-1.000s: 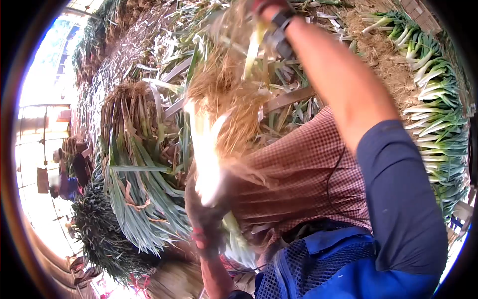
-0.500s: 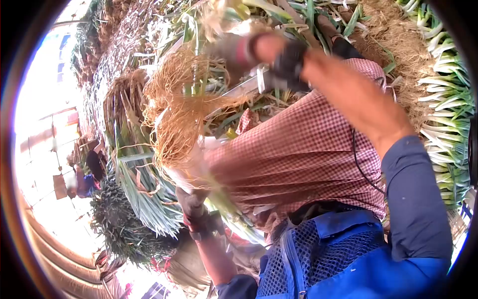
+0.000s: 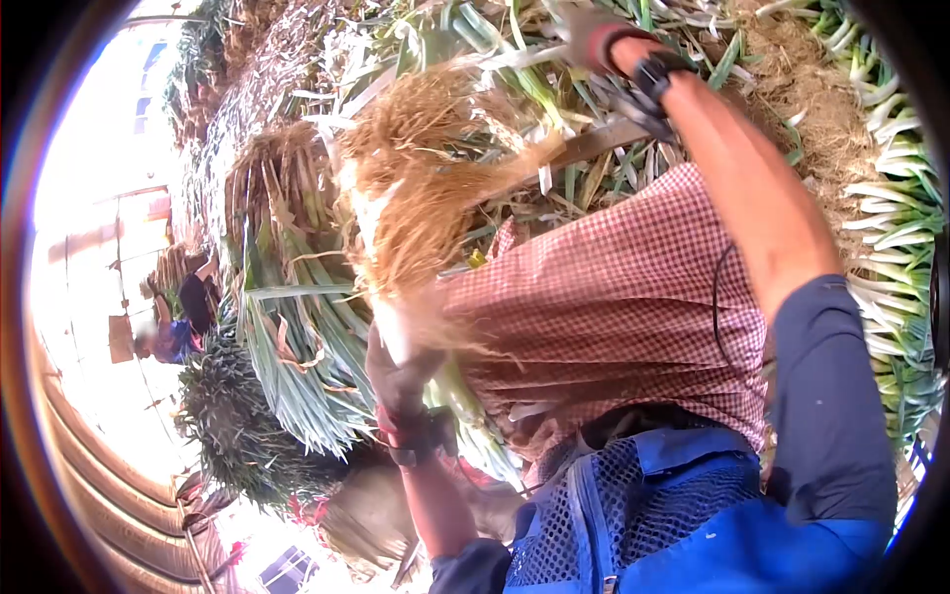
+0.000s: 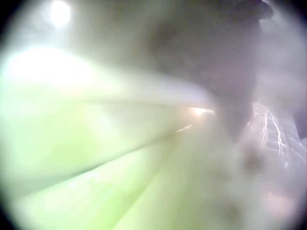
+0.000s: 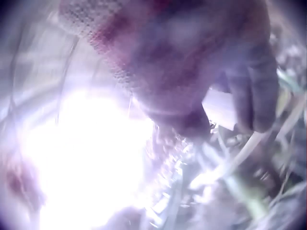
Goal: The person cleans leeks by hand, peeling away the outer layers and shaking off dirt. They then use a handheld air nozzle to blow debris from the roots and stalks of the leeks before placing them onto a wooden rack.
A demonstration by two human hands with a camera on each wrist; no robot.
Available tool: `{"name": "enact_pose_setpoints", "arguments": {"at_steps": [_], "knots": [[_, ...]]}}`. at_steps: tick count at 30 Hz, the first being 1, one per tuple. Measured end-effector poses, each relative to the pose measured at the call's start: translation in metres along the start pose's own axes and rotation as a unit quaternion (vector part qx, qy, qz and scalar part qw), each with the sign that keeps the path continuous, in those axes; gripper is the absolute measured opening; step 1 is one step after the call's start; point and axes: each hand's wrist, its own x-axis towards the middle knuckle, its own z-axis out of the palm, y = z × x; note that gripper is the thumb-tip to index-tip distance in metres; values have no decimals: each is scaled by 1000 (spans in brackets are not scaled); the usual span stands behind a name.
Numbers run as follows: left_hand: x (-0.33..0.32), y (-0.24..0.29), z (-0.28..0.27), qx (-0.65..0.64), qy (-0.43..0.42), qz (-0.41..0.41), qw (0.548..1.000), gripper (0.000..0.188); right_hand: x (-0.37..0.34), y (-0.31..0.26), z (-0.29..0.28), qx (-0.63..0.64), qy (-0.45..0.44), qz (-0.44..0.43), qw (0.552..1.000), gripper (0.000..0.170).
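In the head view, my gloved left hand [image 3: 401,381] grips a bunch of leeks [image 3: 394,322] low in front of me, its tangled tan roots [image 3: 416,178] turned up and away. Pale green stalks [image 4: 72,139] fill much of the left wrist view, very close and blurred. My gloved right hand [image 3: 594,40] is held out over loose leaves and stalks [image 3: 534,89], apart from the bunch. The right wrist view shows that hand [image 5: 192,52] with fingers extended downward and a gap between thumb and fingers; a white piece [image 5: 220,109] shows in the gap.
A large leek bundle [image 3: 307,346] stands at the left, with darker greens [image 3: 247,426] below it. Leeks [image 3: 896,238] lie in a row along the right, beside a strip of roots [image 3: 811,109]. A checked cloth [image 3: 614,297] covers my lap. A person [image 3: 178,332] is at far left.
Since half a second ago, my right hand has moved away from the roots, up and to the right. My left hand keeps its grip on the bunch, which has shifted slightly right.
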Motion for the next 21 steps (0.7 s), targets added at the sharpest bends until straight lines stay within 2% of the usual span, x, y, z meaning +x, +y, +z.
{"name": "enact_pose_setpoints", "arguments": {"at_steps": [1, 3, 4, 5, 6, 7, 8, 10, 11, 12, 13, 14, 15, 16, 17, 18, 20, 21], "knots": [[-2, 24, 19, -45, 0, 7, 999, 68, -10, 24, 15, -10, 77, 9, 997, 44], [1, 28, 23, -31, -15, -14, 999, 75, -41, 22, -25, 61, 51, 58, 995, 39], [1, 37, 32, -27, -12, -19, 999, 75, -67, 12, -73, 140, -53, 98, 984, 40], [2, 42, 37, -3, -19, -10, 1000, 76, -65, 19, -80, 88, -24, 46, 995, 55], [3, 46, 42, 20, -26, -1, 999, 76, -96, 15, -98, 155, 57, -4, 986, 56], [4, 51, 47, 44, -33, 8, 998, 77, -122, 6, -130, 222, 68, -90, 969, 61], [6, 46, 50, 59, -31, 37, 997, 77, -140, -9, -139, 206, 139, -168, 954, 61], [9, 39, 55, 77, -39, 68, 994, 77, -164, -48, -145, 216, 258, -322, 885, 55], [9, 37, 58, 76, -43, 68, 994, 77, -169, -66, -147, 232, 237, -389, 860, 65], [9, 35, 61, 75, -47, 69, 994, 77, -184, -86, -150, 165, 230, -414, 865, 73], [10, 30, 64, 156, -9, 160, 975, 80, -195, -112, -154, 67, 173, -407, 894, 77], [13, 24, 68, 235, 32, 247, 940, 82, -196, -125, -150, 13, 144, -403, 904, 80], [14, 18, 69, 213, 36, 264, 940, 87, -197, -137, -147, -41, 115, -400, 908, 82], [16, 16, 71, 191, 39, 281, 940, 92, -191, -146, -139, -71, 70, -378, 920, 92], [13, 17, 69, 234, 34, 285, 929, 97, -186, -150, -134, -101, 25, -354, 930, 104], [12, 21, 68, 276, 30, 288, 916, 102, -182, -148, -133, -108, 24, -356, 928, 104], [13, 27, 67, 277, 13, 265, 924, 106, -177, -151, -147, -120, -111, -303, 939, 106], [15, 29, 66, 267, 2, 274, 924, 107, -172, -152, -148, -126, -113, -305, 937, 106]]}}
